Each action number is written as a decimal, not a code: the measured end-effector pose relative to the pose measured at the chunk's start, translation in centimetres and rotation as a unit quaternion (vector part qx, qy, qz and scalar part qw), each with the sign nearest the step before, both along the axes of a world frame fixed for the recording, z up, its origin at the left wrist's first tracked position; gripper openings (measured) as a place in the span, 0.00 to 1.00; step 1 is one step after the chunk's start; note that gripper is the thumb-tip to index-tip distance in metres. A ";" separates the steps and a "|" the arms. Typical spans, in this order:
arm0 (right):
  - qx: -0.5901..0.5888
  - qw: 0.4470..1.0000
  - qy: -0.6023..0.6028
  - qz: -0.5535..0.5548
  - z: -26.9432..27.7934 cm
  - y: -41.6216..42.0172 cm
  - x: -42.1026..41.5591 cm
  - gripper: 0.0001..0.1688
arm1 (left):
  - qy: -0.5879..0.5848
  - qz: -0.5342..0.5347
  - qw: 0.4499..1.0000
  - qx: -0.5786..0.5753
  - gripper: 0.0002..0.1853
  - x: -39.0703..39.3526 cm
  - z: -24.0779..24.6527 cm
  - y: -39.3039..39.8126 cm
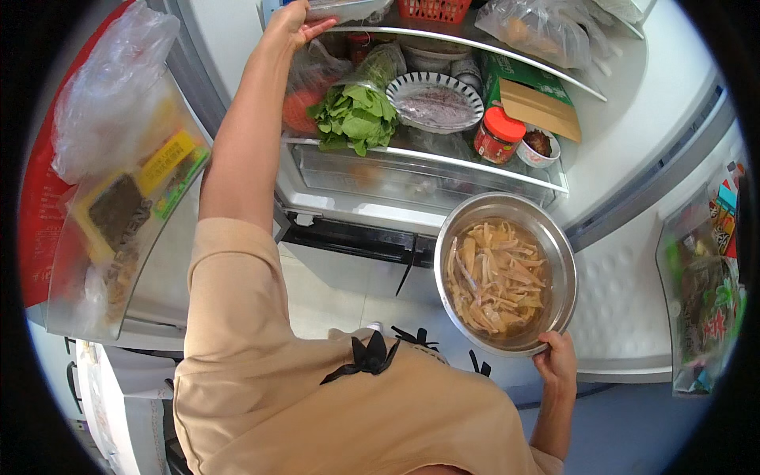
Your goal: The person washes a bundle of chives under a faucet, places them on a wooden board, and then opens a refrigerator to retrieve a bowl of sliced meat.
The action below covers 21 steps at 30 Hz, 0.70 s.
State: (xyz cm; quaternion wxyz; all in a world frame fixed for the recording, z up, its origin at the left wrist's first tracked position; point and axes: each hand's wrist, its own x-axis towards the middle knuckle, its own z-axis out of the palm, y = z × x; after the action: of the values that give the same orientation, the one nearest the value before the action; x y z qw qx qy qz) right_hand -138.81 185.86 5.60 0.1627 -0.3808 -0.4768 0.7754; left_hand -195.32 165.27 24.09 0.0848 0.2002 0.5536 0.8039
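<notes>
My right hand (555, 357) grips the near rim of a round stainless steel bowl (567, 279). Strips of pale brown food (499, 276) lie in liquid inside the bowl, which is in front of the open refrigerator. My left hand (298, 25) reaches to the upper left shelf, at the picture's top edge. Its thumb and fingers are around the corner of a clear, plastic-covered container (350, 8), which is partly cut off by the frame. Beneath that shelf are leafy greens (356, 116) in a plastic bag and a striped-rim dish (439, 124) under clear wrap.
A red-lidded jar (500, 136), a small bowl of dark food (538, 148) and a green carton (528, 77) crowd the middle shelf's right. Above are a red basket (435, 10) and a bagged item (528, 29). Filled door bins (133, 237) flank both sides; a clear drawer (409, 178) sits below.
</notes>
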 end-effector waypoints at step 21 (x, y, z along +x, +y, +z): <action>-0.001 1.000 -0.018 -0.021 -0.2 -1.3 0.5 0.08 | 0.123 0.145 0.980 0.054 0.22 8.0 -4.4 2.1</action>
State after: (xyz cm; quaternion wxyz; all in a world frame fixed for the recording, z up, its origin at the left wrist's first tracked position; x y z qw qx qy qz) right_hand -138.29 184.60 5.45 0.1702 -0.4052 -0.4707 0.7651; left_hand -187.28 167.38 19.66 -0.1123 0.2189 0.5391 0.8055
